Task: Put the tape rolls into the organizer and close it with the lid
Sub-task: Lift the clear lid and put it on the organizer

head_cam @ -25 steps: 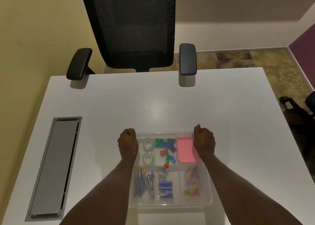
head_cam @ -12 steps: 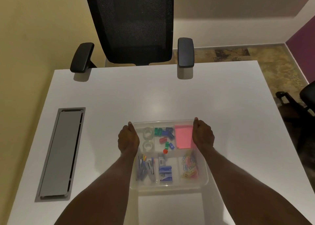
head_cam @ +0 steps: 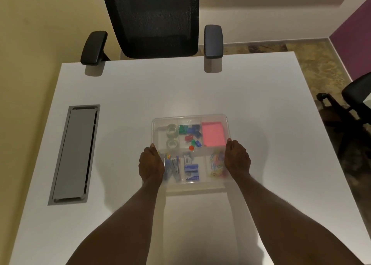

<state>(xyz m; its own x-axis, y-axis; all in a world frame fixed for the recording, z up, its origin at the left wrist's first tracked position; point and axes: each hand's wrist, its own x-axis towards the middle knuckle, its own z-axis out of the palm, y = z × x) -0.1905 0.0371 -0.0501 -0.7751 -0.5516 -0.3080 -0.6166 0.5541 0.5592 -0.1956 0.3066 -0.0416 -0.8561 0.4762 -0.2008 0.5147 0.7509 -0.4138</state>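
A clear plastic organizer [head_cam: 190, 116] lies on the white table [head_cam: 261, 104] in front of me, with a clear lid lying over it. Two clear tape rolls [head_cam: 172, 131] sit one behind the other in its far-left compartment. Other compartments hold coloured clips, a pink note pad [head_cam: 213, 134], pens, staple boxes and paper clips. My left hand [head_cam: 151, 164] is curled over the lid's left edge at the near half. On the right edge, opposite it, my right hand [head_cam: 237, 160] is curled the same way.
A grey cable hatch [head_cam: 75, 154] is set into the table at the left. A black mesh office chair [head_cam: 156, 20] stands at the far edge, its armrests over the tabletop. Another dark chair [head_cam: 357, 88] stands off the right side.
Both hands have slid along the lid's side edges from the far corners to the near half. The organizer itself stays in place.
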